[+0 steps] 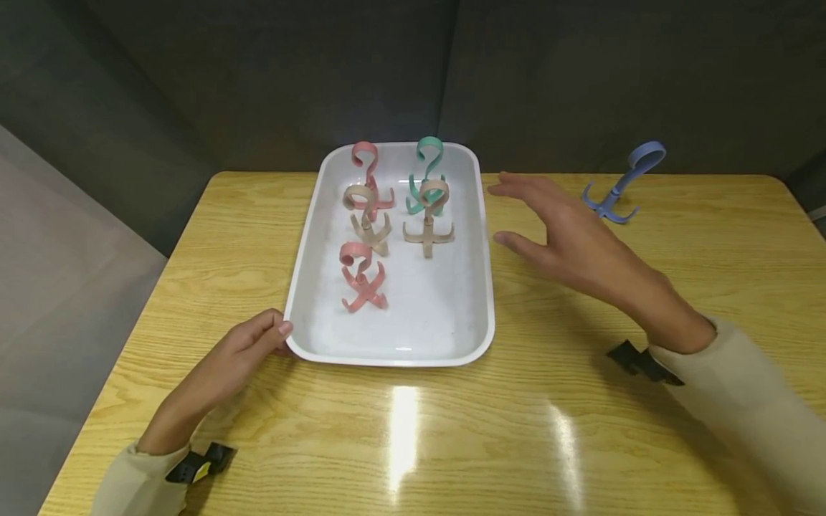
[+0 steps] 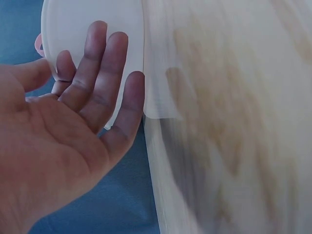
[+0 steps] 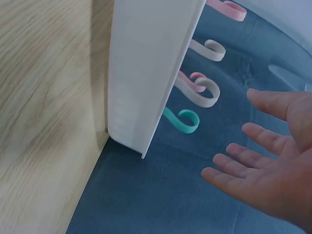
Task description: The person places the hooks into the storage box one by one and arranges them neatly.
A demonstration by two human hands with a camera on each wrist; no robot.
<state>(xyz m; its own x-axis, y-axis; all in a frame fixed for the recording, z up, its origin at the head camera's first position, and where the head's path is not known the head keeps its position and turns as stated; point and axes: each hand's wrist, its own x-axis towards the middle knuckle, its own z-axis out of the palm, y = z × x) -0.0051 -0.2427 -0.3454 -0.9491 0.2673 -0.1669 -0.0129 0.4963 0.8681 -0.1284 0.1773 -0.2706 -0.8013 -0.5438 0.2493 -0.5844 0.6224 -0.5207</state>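
A white tray point(image 1: 413, 337) holds several plastic four-pronged hooks with curled tops: a pink hook point(image 1: 365, 287) nearest the front, beige hooks point(image 1: 429, 233) point(image 1: 369, 229), another pink hook point(image 1: 381, 204) and a green hook point(image 1: 429, 166) at the back. My left hand point(image 1: 241, 351) grips the tray's front left corner, thumb over the rim; in the left wrist view its other fingers point(image 2: 113, 63) lie against the tray's outer side. Nothing is in my right hand point(image 1: 574, 236), which hovers beside the tray's right rim, fingers extended and thumb apart. In the right wrist view its fingers point(image 3: 234, 168) stand apart from the tray wall point(image 3: 141, 73).
A blue four-pronged hook point(image 1: 616, 190) stands on the wooden table point(image 1: 548, 444) at the back right, behind my right wrist. Dark cloth point(image 1: 290, 86) hangs along the table's far edge. Black straps point(image 1: 200, 462) are on both wrists.
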